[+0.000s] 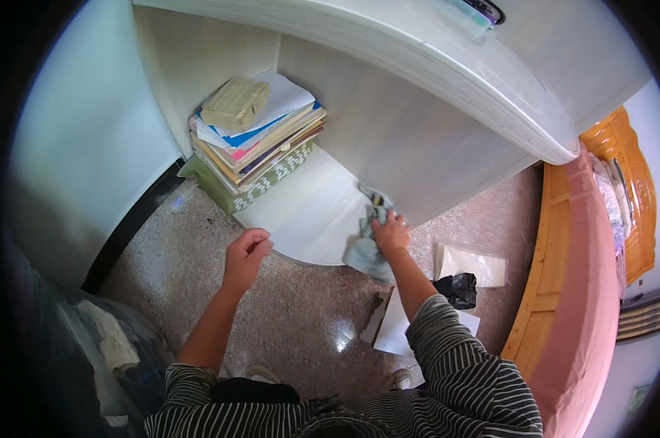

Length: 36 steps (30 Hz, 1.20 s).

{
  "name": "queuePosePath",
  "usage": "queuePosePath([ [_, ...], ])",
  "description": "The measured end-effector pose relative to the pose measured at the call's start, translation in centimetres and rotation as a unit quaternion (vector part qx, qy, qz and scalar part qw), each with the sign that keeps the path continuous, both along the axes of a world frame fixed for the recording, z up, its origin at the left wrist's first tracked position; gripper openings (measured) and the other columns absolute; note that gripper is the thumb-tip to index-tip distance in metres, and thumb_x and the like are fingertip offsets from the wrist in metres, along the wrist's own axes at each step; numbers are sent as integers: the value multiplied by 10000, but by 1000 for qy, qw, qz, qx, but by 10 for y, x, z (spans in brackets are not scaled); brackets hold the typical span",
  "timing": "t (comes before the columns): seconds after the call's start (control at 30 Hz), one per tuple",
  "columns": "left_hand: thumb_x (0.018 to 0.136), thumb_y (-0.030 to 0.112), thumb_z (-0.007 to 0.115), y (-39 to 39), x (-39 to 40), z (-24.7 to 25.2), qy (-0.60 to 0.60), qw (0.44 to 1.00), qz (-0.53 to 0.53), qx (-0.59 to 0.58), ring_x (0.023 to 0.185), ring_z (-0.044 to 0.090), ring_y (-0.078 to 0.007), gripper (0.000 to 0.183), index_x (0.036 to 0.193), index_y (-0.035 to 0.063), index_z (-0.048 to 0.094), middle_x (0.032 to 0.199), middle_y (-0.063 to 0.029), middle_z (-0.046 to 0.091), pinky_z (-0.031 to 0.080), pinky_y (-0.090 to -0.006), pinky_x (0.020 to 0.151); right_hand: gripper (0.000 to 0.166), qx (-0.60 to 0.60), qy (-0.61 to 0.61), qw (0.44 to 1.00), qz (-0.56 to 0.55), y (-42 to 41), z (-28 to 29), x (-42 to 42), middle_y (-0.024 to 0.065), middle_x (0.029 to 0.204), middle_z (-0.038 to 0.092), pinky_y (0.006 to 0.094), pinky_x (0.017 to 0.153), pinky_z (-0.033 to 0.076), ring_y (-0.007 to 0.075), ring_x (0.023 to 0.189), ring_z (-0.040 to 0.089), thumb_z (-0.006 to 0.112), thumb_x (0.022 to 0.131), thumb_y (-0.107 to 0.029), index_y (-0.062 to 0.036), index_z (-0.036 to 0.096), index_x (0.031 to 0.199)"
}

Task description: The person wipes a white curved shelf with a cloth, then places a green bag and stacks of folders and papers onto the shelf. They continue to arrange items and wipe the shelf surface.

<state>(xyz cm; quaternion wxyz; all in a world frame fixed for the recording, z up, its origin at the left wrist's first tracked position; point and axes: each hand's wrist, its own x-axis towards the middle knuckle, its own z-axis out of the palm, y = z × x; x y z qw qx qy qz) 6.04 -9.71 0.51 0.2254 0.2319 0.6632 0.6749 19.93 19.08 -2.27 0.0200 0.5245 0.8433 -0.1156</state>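
Under my right hand (391,234) is a crumpled grey cloth (369,253), pressed on the right end of a low, rounded white shelf (308,202). Part of the cloth hangs past the shelf's edge, and it is slightly blurred. My left hand (248,257) is raised by the front edge of the shelf, fingers curled, with nothing visible in it. Behind it on the shelf's left side stands a green basket (275,180) with white lettering. Papers and folders (264,148) are stacked in the basket, topped by a wrapped yellowish block (235,104).
A curved desktop (417,49) overhangs the shelf. On the floor at right lie a cream plastic packet (472,264), a black plastic bag (463,290) and white sheets (393,328). A bed with a pink sheet (581,306) stands far right. Dark plastic sheeting (50,328) bulges at lower left.
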Motion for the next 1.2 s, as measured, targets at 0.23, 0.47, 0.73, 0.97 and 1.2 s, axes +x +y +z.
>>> queuePosePath([
  [0.23,789,109,581,13,26,-17,11,990,-128,-62,682,535,-83,156,913,15,578,755,-19,590,432,-229,629,607,-162,133,977,29,37,10,81,214,1045,557,397,868,417,307,1022,527,514,794,-438,11,422,1192],
  [0.47,868,250,523,11,54,1,-263,931,-251,-26,1053,460,-181,513,1295,78,298,1203,-110,439,401,-305,858,382,-690,584,426,-30,-56,86,41,140,1093,556,384,881,425,271,991,536,451,848,-281,-22,493,1126],
  [0.73,917,275,373,-1,45,21,-304,883,-286,214,1104,467,-238,417,1255,31,360,1202,-124,476,366,-390,944,474,-721,560,404,60,-76,77,39,130,1147,530,379,928,384,262,1052,506,520,707,-147,12,474,1151],
  [0.97,893,369,427,-18,17,70,-388,823,-131,394,1041,502,-231,441,1176,32,446,1122,-103,526,394,-399,905,463,-729,409,546,54,-70,54,82,83,1040,569,316,870,405,200,968,530,540,647,-75,3,503,1102],
  [1.2,885,392,433,-23,39,119,-437,797,-106,404,1025,511,-226,452,1195,63,447,1113,-89,531,409,-406,898,716,-572,72,783,233,-87,75,76,151,1012,577,338,859,421,241,955,544,598,711,-567,1,475,1130],
])
